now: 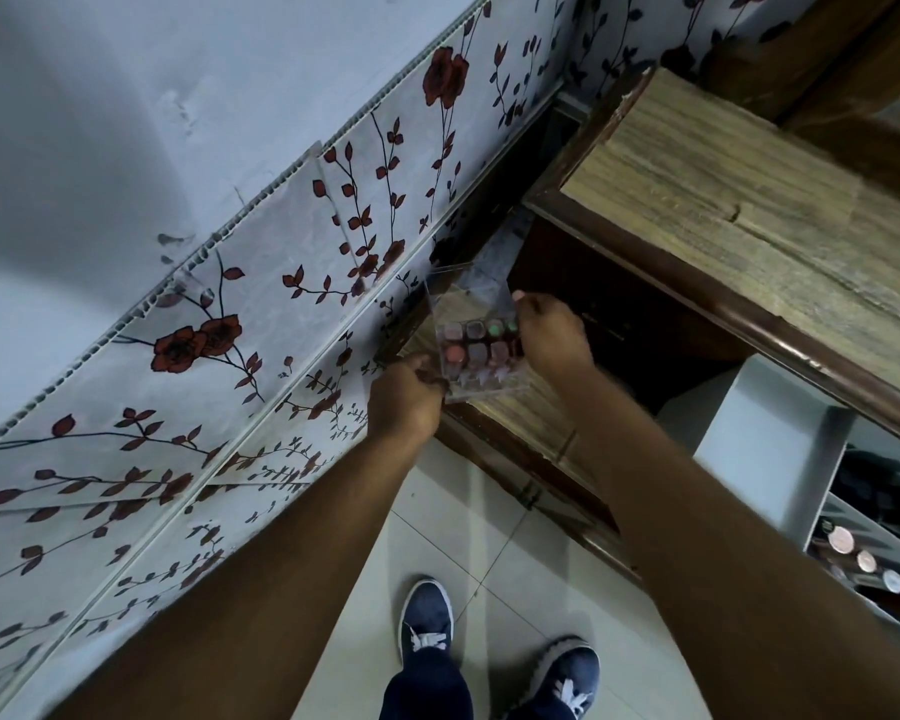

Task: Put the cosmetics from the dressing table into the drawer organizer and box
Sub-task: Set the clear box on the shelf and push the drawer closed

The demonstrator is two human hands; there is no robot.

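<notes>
Both hands out in front, gripping a clear plastic box between them. Left hand clamped on the near left corner of the box, fingers curled round its edge. Right hand closed on the right side wall, thumb and fingertips pinching near the top rim. Held tilted, just above a wood-grain lower shelf of the desk, near that shelf's left edge beside the floral wall panel; whether touching the shelf or lifted off it, cannot tell. Inside the box, two rows of small round-topped cosmetics, pinkish, grey and one green, packed toward the end nearer the hands, the far end clear. At the right edge of the view, an open drawer with a white drawer organizer, several round caps lying in one of its compartments, well apart from the box. Below, pale floor tiles and two blue sneakers.
</notes>
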